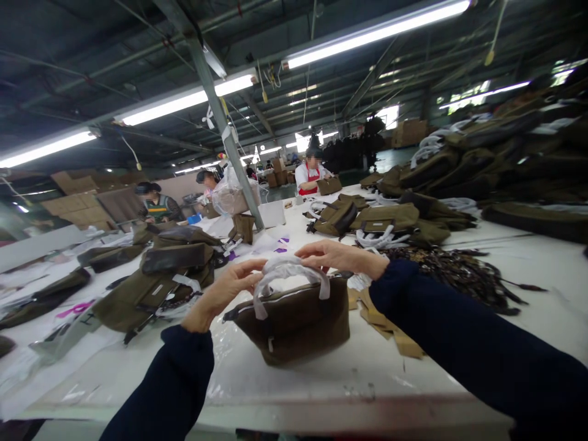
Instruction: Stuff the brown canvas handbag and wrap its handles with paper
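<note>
An olive-brown handbag (303, 324) stands upright on the white table (321, 383), in front of me. Its zipper runs along the top edge, and its raised handles (280, 267) are wrapped in white film. My left hand (229, 286) is at the left side of the handles, fingers bent around the wrapping. From the right, my right hand (335, 256) reaches over the top of the handles, its fingers closed on the wrapped part. The far fingertips of both hands are partly hidden behind the handles.
Olive bags (156, 288) are piled at the left, more bags (386, 217) at the right. Dark straps (463, 272) and tan cardboard pieces (383, 318) lie right of the handbag. A slanted metal post (229, 141) rises beyond. Several people work across the table.
</note>
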